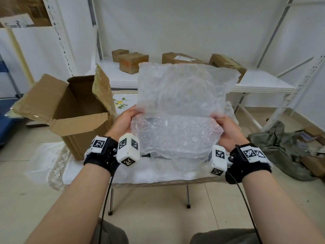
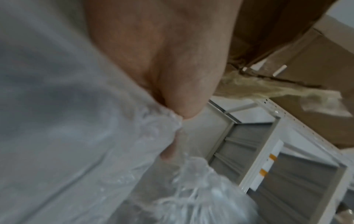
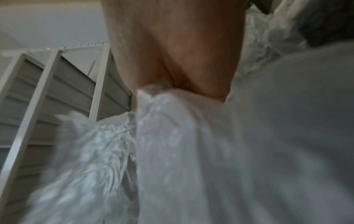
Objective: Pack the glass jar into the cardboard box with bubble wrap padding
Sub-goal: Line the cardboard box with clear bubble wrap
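A large clear sheet of bubble wrap [image 1: 181, 106] is held up over the small table, folded across its middle. My left hand [image 1: 125, 118] pinches its left edge at the fold, and my right hand [image 1: 225, 127] pinches its right edge. In the left wrist view the thumb [image 2: 184, 84] presses on the crumpled bubble wrap [image 2: 76, 121]. The right wrist view shows the bubble wrap [image 3: 191, 151] bunched under the thumb [image 3: 201, 75]. The open cardboard box [image 1: 77, 111] stands at the table's left, its flaps up. A faint dark shape shows behind the lower half of the wrap; the glass jar is not plainly visible.
The small table carries a white embroidered cloth [image 1: 58, 161]. Behind it a low white shelf [image 1: 260, 81] holds several small cardboard boxes [image 1: 133, 62]. A heap of grey-green cloth [image 1: 281, 148] lies on the floor at the right. White metal racking [image 1: 295, 95] stands at the right.
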Motion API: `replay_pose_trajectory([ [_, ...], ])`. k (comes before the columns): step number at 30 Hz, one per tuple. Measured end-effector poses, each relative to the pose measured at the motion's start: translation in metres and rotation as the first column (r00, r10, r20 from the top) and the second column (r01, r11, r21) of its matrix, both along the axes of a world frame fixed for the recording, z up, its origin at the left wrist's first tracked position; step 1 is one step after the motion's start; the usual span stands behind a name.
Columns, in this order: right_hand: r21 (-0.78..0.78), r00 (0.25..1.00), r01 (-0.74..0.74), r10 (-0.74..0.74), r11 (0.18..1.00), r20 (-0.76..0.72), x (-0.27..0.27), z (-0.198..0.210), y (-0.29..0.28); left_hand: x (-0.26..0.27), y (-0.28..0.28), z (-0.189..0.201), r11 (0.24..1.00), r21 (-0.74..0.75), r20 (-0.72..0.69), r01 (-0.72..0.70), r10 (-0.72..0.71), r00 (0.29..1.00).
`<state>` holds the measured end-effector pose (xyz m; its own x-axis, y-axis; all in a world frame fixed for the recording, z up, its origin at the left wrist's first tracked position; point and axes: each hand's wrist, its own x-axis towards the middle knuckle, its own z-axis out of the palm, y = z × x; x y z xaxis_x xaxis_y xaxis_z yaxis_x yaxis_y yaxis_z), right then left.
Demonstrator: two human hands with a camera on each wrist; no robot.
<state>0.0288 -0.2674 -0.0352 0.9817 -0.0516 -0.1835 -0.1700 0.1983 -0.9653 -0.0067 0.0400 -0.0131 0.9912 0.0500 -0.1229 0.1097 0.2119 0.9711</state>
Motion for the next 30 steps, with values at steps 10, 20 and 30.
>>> replay_pose_trajectory([
  [10, 0.12, 0.978, -0.16, 0.173, 0.98, -0.115, -0.008, 0.005, -0.001, -0.004, 0.001, -0.005, 0.986, -0.155, 0.015, 0.055, -0.053, 0.998],
  [20, 0.068, 0.998, -0.058, 0.057, 0.996, 0.017, -0.008, 0.006, -0.001, 0.008, 0.01, -0.02, 0.949, 0.103, -0.21, 0.298, -0.272, 0.939],
  [30, -0.082, 0.98, -0.174, 0.164, 0.981, -0.112, -0.002, -0.002, -0.008, 0.01, 0.002, -0.025, 0.996, 0.029, -0.197, 0.079, -0.072, 0.978],
])
